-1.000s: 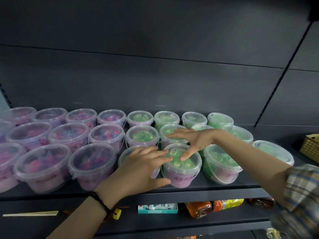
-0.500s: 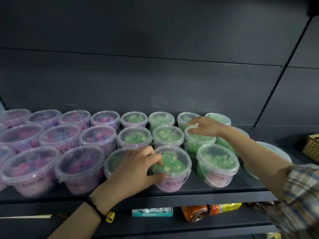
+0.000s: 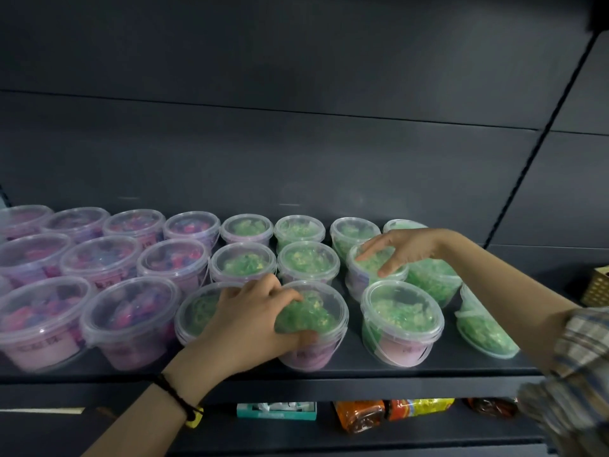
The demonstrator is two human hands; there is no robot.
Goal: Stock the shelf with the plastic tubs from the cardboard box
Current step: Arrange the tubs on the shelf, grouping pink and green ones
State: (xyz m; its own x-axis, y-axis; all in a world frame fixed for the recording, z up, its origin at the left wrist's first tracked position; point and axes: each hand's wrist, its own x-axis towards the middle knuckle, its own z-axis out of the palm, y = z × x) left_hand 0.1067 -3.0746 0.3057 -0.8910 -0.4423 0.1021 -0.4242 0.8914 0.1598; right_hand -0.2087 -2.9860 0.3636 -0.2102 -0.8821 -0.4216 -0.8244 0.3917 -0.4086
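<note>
Clear plastic tubs stand in three rows on the dark shelf (image 3: 362, 380): pink-and-purple tubs (image 3: 108, 265) on the left, green tubs (image 3: 306, 262) on the right. My left hand (image 3: 250, 318) grips a front-row green tub (image 3: 319, 315), fingers over its lid and thumb on its near wall. Further back, my right hand (image 3: 398, 249) holds a middle-row green tub (image 3: 365, 275) from above, fingers spread over the lid. Another green tub (image 3: 402, 321) stands free at the front. A tilted green tub (image 3: 484, 324) leans at the far right. No cardboard box is in view.
A woven basket (image 3: 598, 285) sits on the shelf at the right edge. The lower shelf holds a teal box (image 3: 276, 411), an orange packet (image 3: 359, 415) and a yellow packet (image 3: 421, 407). A slanted upright (image 3: 527, 179) divides the back panel.
My left hand shifted from the neighbouring lid and closed round the front green tub. My right hand left that tub's lid, reached back and took the middle-row green tub.
</note>
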